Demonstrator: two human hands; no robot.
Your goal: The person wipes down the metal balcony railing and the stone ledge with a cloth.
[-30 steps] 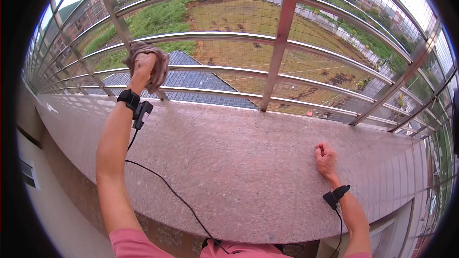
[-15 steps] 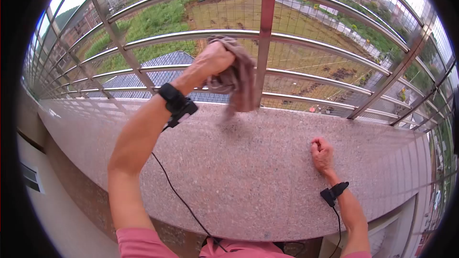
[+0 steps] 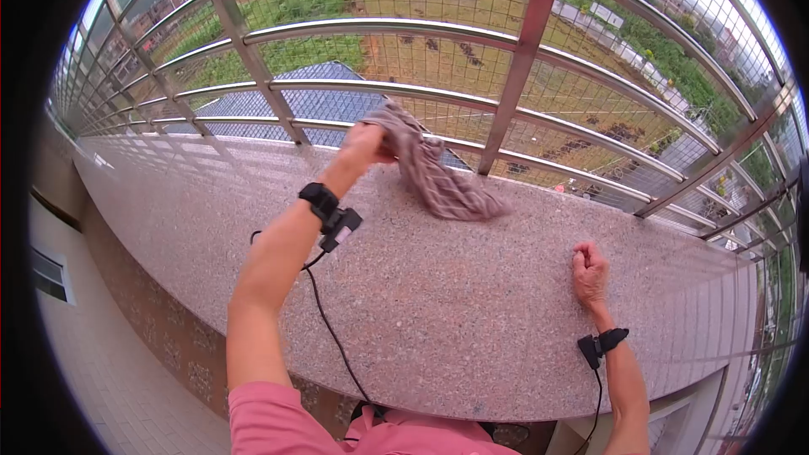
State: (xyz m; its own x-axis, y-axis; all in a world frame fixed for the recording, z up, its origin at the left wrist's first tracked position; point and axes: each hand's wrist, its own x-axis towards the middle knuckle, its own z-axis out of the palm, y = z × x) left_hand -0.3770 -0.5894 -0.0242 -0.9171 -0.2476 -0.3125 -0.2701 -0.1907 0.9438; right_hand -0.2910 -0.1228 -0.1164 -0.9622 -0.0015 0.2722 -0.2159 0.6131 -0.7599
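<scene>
My left hand (image 3: 366, 145) is closed on one end of a crumpled, brownish-grey striped cloth (image 3: 428, 173), close to the lower rails. The cloth hangs slantwise to the right from my fingers, its lower end blurred and low over the speckled pink granite ledge (image 3: 421, 303). Whether that end touches the stone, I cannot tell. My right hand (image 3: 590, 275) rests on the right part of the ledge, curled into a loose fist with nothing visible in it.
A metal railing (image 3: 527, 50) with wire mesh stands along the ledge's far edge. A black strap device (image 3: 331, 211) on my left wrist trails a thin cable (image 3: 330, 333) across the granite. Another strap device (image 3: 602, 344) is on my right wrist. Tiled floor (image 3: 135, 396) lies below at left.
My left hand has come down from the upper rails toward the ledge, and the cloth now swings out to the right. My right hand stays in a fist on the ledge. The view has shifted.
</scene>
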